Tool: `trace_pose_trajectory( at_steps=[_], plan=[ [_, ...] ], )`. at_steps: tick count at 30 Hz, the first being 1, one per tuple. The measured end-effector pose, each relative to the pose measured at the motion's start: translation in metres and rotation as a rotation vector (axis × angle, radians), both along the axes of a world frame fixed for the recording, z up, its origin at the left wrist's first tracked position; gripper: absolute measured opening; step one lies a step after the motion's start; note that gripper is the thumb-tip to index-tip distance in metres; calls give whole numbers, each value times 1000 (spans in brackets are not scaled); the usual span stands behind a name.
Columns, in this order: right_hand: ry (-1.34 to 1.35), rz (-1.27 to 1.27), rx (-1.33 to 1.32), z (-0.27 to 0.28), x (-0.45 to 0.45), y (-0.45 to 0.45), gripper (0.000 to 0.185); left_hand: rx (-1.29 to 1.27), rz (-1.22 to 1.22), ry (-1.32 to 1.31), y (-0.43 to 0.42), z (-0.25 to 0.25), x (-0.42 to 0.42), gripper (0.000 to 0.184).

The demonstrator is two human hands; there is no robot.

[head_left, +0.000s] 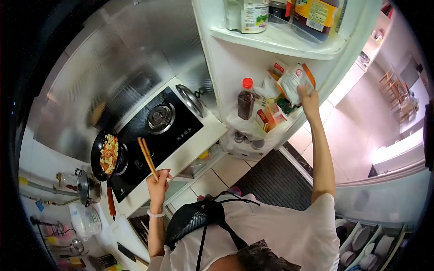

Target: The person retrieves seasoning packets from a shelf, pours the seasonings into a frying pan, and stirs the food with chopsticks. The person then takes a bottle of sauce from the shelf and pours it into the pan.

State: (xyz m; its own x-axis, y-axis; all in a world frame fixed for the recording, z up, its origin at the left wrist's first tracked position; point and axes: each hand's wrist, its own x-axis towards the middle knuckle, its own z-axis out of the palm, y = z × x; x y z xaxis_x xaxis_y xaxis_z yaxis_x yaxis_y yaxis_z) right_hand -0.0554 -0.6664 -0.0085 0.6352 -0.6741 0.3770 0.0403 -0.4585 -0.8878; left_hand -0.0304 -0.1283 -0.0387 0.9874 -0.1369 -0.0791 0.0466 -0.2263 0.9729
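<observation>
Packet pinched at the door shelf, chopsticks gripped by the hob

Over on the right, it's the right hand at the white plastic door shelf, fingers closed on the edge of a crinkled white packet with an orange border! The packet sits tilted, above other small packets in the lower compartment, with a dark-filled clear bottle with a red cap standing to its left. How tightly the fingertips press can't be told; the packet partly hides them.

Across to the left hand, and that's a closed fist, wrapped round the lower ends of a pair of light-brown wooden chopsticks. The sticks lie close together, pointing up and away over the black glass hob. A pale bracelet circles the wrist.

Left of those tips, well apart from both hands, here's the round black frying pan on the hob, holding orange and pale-yellow diced food, its reddish-brown handle reaching toward the near counter
</observation>
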Motion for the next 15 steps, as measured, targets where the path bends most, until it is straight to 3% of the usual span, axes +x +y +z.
trace_pose_trajectory(
  at_steps=[4,5,7,8,10,12,13,15],
  plan=[
    [312,21,-269,-30,69,-19,37,-62,157,-8,22,3,-19,26],
    [203,-26,-353,-49,86,-24,35,-54,205,22,27,5,-24,26],
    [295,37,-258,-97,117,-46,34,-62,261,28,39,4,-34,25],
    [392,80,-163,-96,125,-41,33,-74,294,30,46,2,-38,25],
    [342,198,-219,-103,124,-33,32,-111,316,22,61,-5,-47,26],
    [145,281,-138,-114,127,-29,34,-103,393,34,67,-7,-53,26],
    [337,210,-130,-114,123,-37,35,-102,397,41,69,-9,-56,26],
    [407,124,-194,-79,108,-22,31,-108,429,36,74,-11,-59,26]
  ],
)
